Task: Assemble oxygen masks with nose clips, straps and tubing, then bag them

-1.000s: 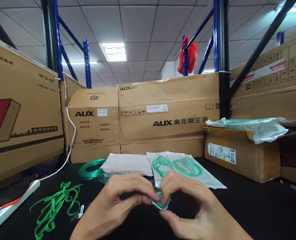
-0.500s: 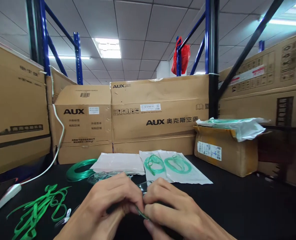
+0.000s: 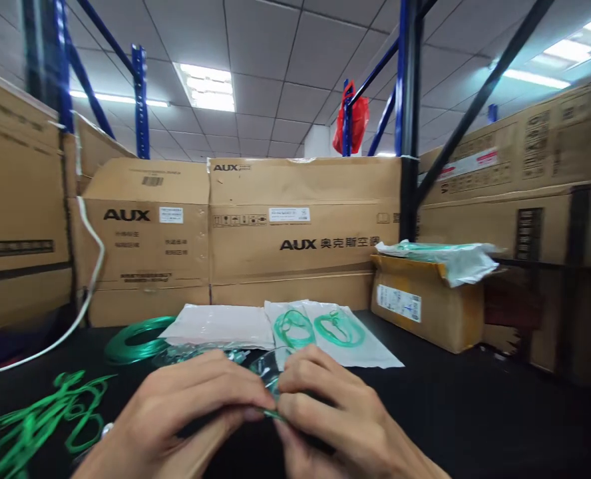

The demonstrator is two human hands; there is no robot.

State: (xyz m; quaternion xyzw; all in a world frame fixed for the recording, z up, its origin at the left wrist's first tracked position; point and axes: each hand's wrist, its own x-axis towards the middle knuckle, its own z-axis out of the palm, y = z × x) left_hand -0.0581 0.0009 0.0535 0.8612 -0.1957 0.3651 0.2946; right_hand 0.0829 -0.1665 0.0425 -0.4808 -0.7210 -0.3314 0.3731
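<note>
My left hand (image 3: pixel 190 406) and my right hand (image 3: pixel 328 412) meet low in the middle of the head view, fingertips almost touching. Both are closed in a pinch on a thin green strap (image 3: pixel 274 414), of which only a short length shows between them. Just behind the fingertips is a clear plastic piece (image 3: pixel 266 368), partly covered by the fingers; whether it is joined to the strap, I cannot tell. At the left lies a loose tangle of green elastic straps (image 3: pixel 50 419), with a small white piece (image 3: pixel 106 430) half hidden by my left wrist.
Behind my hands are a coil of green tubing (image 3: pixel 138 339), a stack of white pouches (image 3: pixel 218 324) and two pouches with coiled green tubing (image 3: pixel 339 329). A cardboard box (image 3: pixel 428 303) bearing more pouches (image 3: pixel 440 256) stands right. Large cartons (image 3: pixel 295 233) wall the back.
The view has turned slightly right, so the surroundings appear farther left. My hands remain together on the green strap, and more of the clear plastic shows behind them.
</note>
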